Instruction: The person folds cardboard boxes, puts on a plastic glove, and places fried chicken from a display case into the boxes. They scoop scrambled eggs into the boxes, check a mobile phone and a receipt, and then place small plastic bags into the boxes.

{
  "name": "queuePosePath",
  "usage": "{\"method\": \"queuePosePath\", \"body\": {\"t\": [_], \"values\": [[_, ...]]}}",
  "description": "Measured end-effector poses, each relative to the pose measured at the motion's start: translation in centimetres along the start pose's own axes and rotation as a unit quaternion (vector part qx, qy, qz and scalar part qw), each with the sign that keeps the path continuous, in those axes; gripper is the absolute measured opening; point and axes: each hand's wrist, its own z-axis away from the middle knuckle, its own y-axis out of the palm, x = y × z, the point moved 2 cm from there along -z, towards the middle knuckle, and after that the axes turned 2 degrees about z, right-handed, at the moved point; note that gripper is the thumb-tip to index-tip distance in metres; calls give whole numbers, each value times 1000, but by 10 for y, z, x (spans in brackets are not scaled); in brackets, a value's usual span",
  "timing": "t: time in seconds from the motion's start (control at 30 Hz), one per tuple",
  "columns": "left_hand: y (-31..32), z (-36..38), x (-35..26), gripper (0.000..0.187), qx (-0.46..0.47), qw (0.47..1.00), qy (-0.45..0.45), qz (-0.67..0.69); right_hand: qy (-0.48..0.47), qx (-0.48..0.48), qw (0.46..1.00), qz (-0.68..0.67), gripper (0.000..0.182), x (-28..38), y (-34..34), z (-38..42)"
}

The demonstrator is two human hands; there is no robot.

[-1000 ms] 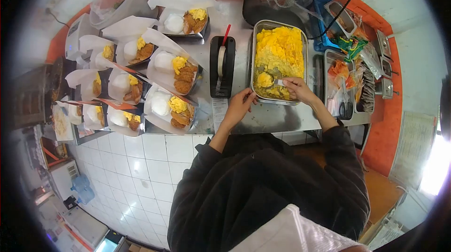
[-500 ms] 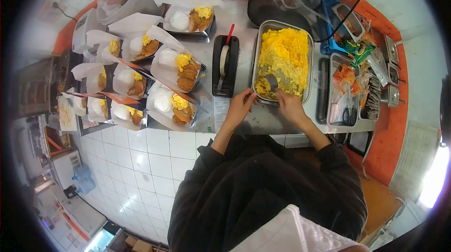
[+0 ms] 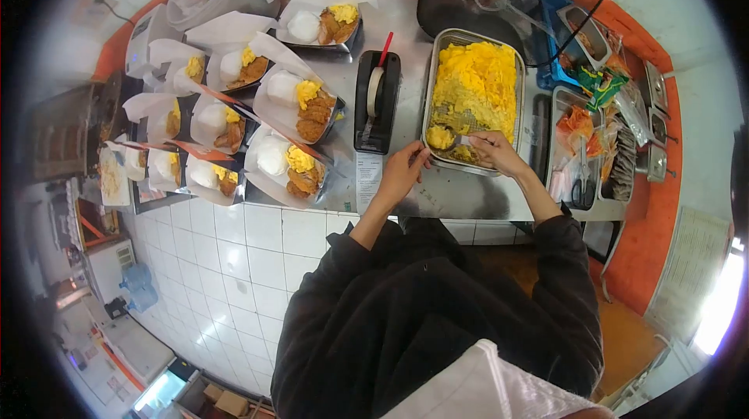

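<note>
My right hand (image 3: 497, 152) is closed around the handle of a metal spoon (image 3: 463, 140), whose bowl is heaped with egg at the near left of a metal tray (image 3: 518, 99). Yellow scrambled egg (image 3: 476, 79) fills most of the tray, piled higher at the far end, and perforated metal shows through near the front. At the tray's near-left corner my left hand (image 3: 403, 172) pinches the rim with curled fingers. A black tape dispenser (image 3: 378, 103) stands left of the tray, with a printed paper slip (image 3: 368, 179) just below it.
Several open paper-lined boxes (image 3: 292, 103) with rice, fried pieces and egg cover the left of the counter. To the right, a tray (image 3: 555, 177) holds scissors (image 3: 581, 181) and packets. Behind it sits a blue basket (image 3: 552, 9). A black cable hangs nearby.
My right hand has turned and lifted the spoon, which was pushed down into the egg and now carries a mound toward the tray's left edge. My left hand stays at the corner.
</note>
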Motion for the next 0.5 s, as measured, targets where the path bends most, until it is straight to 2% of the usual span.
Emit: {"method": "queuePosePath", "body": {"t": [0.07,0.13,0.2,0.23,0.27,0.3,0.33,0.37,0.43,0.5], "values": [[-1,0,0,22,-2,1000,-1,11,50,-8,990,-135,17,-4,-2,-1],[-2,3,-5,23,0,999,-11,32,37,-2,990,-138,16,0,2,1],[-2,2,0,24,9,999,-13,29,53,-109,976,-178,17,16,13,12],[-2,0,5,25,22,999,-13,28,34,-139,978,-154,14,19,15,17],[2,-2,15,26,19,999,30,15,13,-162,978,-128,12,17,12,22],[2,0,24,27,7,998,69,-1,-5,-194,963,-189,12,-4,3,24],[-1,8,20,28,38,999,13,19,-12,-290,946,-144,16,-11,2,27],[-10,19,15,29,63,996,-40,43,-42,-328,937,-117,18,3,10,37],[-32,43,17,34,164,985,-18,50,-127,-335,925,-128,26,9,11,47],[-70,77,1,39,274,959,-64,22,-211,-344,910,-93,26,64,53,52]]}}
